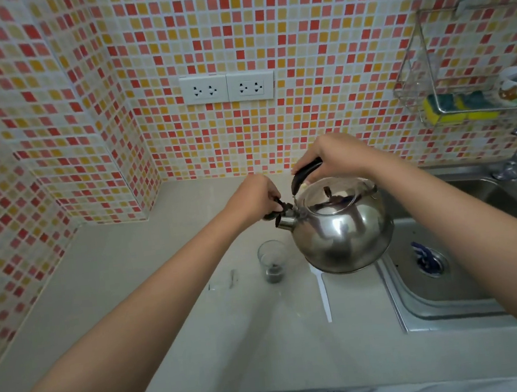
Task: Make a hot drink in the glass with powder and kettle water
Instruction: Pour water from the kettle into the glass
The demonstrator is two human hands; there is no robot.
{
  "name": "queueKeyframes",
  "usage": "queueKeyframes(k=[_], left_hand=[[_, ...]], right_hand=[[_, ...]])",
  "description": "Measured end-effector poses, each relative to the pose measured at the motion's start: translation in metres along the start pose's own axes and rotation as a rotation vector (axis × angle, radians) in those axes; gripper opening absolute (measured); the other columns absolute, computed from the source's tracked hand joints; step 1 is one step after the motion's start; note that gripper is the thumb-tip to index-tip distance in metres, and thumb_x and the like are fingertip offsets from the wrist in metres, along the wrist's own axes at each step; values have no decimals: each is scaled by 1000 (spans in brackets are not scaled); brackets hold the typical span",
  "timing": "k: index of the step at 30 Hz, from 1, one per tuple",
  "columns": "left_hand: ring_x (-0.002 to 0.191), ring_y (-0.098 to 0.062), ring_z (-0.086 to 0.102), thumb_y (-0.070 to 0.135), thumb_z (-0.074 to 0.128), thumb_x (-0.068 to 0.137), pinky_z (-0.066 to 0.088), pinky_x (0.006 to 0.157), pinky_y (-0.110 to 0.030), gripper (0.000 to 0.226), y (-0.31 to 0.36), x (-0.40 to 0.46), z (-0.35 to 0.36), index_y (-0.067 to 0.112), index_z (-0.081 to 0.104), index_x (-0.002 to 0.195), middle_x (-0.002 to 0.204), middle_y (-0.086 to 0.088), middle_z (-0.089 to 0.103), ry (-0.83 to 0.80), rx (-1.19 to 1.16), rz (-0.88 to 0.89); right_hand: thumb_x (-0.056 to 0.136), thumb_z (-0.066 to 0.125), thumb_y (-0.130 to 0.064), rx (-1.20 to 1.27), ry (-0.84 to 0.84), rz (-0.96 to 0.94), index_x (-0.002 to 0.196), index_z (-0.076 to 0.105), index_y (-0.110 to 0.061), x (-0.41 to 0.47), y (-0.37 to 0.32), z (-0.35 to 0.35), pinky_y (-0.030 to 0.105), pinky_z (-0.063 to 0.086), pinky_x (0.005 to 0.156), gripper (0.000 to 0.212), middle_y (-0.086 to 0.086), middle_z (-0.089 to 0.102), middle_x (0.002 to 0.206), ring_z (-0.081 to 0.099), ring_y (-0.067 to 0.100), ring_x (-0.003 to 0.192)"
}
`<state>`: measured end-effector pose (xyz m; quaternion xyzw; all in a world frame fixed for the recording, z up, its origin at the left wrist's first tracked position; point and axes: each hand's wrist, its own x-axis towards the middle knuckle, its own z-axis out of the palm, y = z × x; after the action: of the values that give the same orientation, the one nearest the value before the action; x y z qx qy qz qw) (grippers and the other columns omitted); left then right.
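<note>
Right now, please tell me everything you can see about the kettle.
The kettle is round and looks like polished steel, mirroring the room. It is held in the air, tilted, its short spout above the glass on the counter. The right hand grips its black top handle. The left hand pinches the dark spout cap. No water is seen pouring.

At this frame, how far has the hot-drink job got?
Done: dark powder sits in the bottom of the glass, with a torn sachet beside it. In hand: the right hand holds the kettle tilted by its handle; the left hand is at the spout cap. Left: no water is visible in the glass.
</note>
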<state>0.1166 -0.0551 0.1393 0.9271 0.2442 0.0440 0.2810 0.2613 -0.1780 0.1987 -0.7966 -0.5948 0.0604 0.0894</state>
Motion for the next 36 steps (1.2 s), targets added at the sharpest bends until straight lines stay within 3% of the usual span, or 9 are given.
queueKeyframes(k=[6,12,15,19,24,28,36], left_hand=[[95,-30,68,15,72,84,57,84,-38,28,-8,-14,17,2,73,109,106,-15,73,-69,97,-19],[93,-30,68,13,72,83,57,85,-39,29,-12,-20,28,3,73,111,106,-15,72,-89,109,-49],[84,-24,63,11,73,83,56,84,-37,28,-14,-19,32,2,73,108,106,-16,72,-89,110,-62],[77,-22,58,11,72,82,56,83,-37,25,-16,-18,34,0,74,104,92,-12,68,-86,122,-71],[74,-21,55,12,72,83,56,83,-37,3,-16,-19,34,14,69,83,88,-10,64,-101,155,-74],[75,-23,58,14,73,83,57,81,-36,14,-19,-19,36,5,75,94,101,-17,73,-93,130,-87],[75,-23,59,15,74,82,51,70,-30,28,-24,-22,34,5,73,108,101,-13,71,-89,106,-104]], right_hand=[[75,76,-29,-50,-52,-47,104,72,-34,-4,-11,21,19,43,61,30,-15,74,99,63,7,82],[76,75,-30,-149,-118,-81,104,72,-33,2,-22,31,26,44,60,28,-12,74,96,63,12,81],[77,74,-30,-178,-160,-79,105,72,-31,7,-26,31,26,43,60,28,-11,74,96,63,13,81],[78,74,-28,-178,-185,-78,107,72,-29,9,-31,31,23,37,56,29,-12,74,96,58,9,78],[78,74,-28,-182,-216,-98,107,72,-26,12,-36,31,21,37,57,30,-10,74,97,58,8,78],[78,74,-28,-218,-224,-119,107,72,-26,16,-40,31,19,36,55,29,-10,74,97,56,8,75],[77,75,-26,-237,-263,-132,105,73,-26,24,-49,31,22,38,56,27,-10,74,97,57,9,76]])
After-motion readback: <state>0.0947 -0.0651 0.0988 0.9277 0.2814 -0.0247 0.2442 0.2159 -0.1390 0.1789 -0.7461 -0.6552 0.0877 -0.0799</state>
